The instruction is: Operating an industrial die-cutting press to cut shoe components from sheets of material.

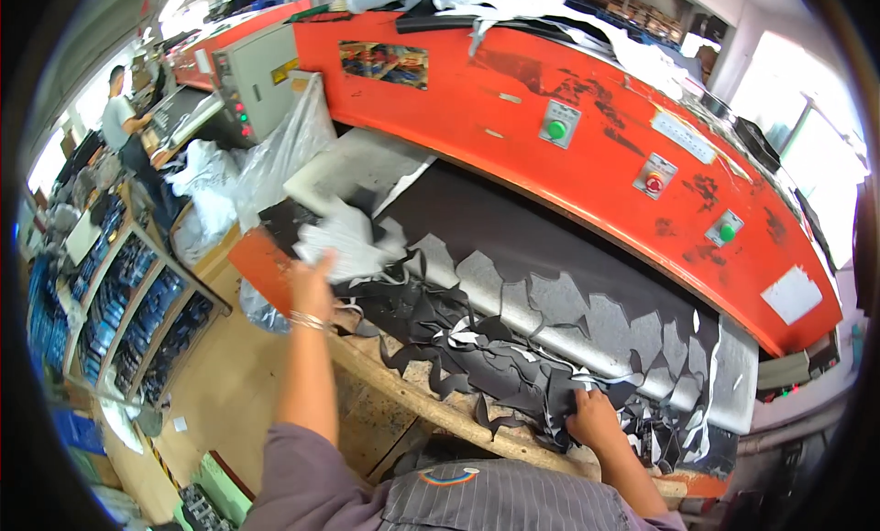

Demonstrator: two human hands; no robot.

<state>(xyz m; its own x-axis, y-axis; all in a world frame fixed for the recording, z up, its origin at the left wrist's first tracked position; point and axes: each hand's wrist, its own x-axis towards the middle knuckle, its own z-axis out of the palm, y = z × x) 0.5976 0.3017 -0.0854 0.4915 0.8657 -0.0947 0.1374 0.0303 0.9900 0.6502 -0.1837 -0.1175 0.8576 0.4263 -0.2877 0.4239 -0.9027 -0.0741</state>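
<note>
My left hand (313, 282) is stretched out to the left end of the bench and grips some whitish cut sheet pieces (344, 245), blurred by motion. Low on the right, my right hand (595, 421) has its fingers closed on a dark scrap of sheet material (561, 398) at the edge of a tangled heap. That heap of black and grey offcuts (440, 316) runs along the bench between my hands. Beyond it, dark sheet material (513, 219) with a jagged, cut grey edge (559, 297) comes out from under the red machine.
The large red machine (513, 91) spans the far side, with a green button (556, 129) and a red button (654, 184). A wooden rail (412, 395) edges the bench near me. At left stand a shelf rack (137, 302) of blue items and another person (128, 132).
</note>
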